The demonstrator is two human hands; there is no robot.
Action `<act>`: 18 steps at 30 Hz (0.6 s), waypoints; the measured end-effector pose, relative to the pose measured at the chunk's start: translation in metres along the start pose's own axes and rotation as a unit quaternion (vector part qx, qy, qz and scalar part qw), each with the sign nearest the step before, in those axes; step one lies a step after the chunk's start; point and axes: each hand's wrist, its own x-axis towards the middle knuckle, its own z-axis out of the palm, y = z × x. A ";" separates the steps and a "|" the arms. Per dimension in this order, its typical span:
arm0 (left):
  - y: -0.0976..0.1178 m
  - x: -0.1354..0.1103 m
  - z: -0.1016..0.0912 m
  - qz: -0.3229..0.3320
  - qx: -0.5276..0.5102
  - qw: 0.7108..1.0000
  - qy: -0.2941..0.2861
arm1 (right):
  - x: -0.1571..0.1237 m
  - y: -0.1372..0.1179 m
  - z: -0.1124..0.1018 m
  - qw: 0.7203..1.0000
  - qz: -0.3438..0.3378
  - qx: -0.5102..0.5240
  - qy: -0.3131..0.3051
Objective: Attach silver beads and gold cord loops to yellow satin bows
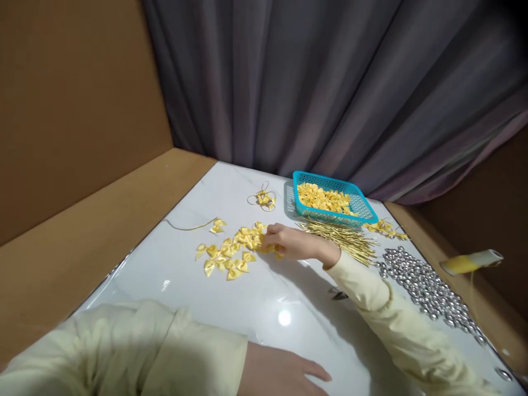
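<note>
My right hand (pixel 285 241) reaches over the table with its fingers curled down onto the right end of a loose cluster of yellow ribbon bows (pixel 229 248). Yellow ribbon shows just under the fingertips, which are partly hidden. Near the bottom edge my left hand (pixel 284 369) lies low over the white tabletop (pixel 223 319), thumb stretched out, nothing seen in it; its other fingers are partly cut off by the frame. Left of the cluster, a single bow (pixel 218 225) touches the end of a thin gold wire (pixel 187 227).
A turquoise basket (pixel 336 217) of yellow bows stands at the back. Before it lie gold wire pieces (pixel 350 242), with silver beads (pixel 429 286) to the right. A wire-and-bow piece (pixel 265 199) lies behind the cluster. A yellow thread spool (pixel 470 263) is at far right.
</note>
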 end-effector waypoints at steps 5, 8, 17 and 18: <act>0.013 0.005 0.004 -0.005 0.048 0.999 -0.020 | 0.001 0.012 0.008 0.999 0.006 -0.013 -0.034; 0.015 0.006 0.005 -0.016 0.067 0.998 -0.015 | 0.001 0.013 0.008 0.999 0.017 -0.018 -0.030; 0.015 0.006 -0.006 -0.089 0.111 0.985 0.093 | -0.004 0.006 0.014 0.999 0.025 -0.018 0.009; 0.015 0.005 -0.008 -0.115 0.116 0.980 0.114 | -0.005 0.006 0.013 1.000 0.014 -0.015 0.005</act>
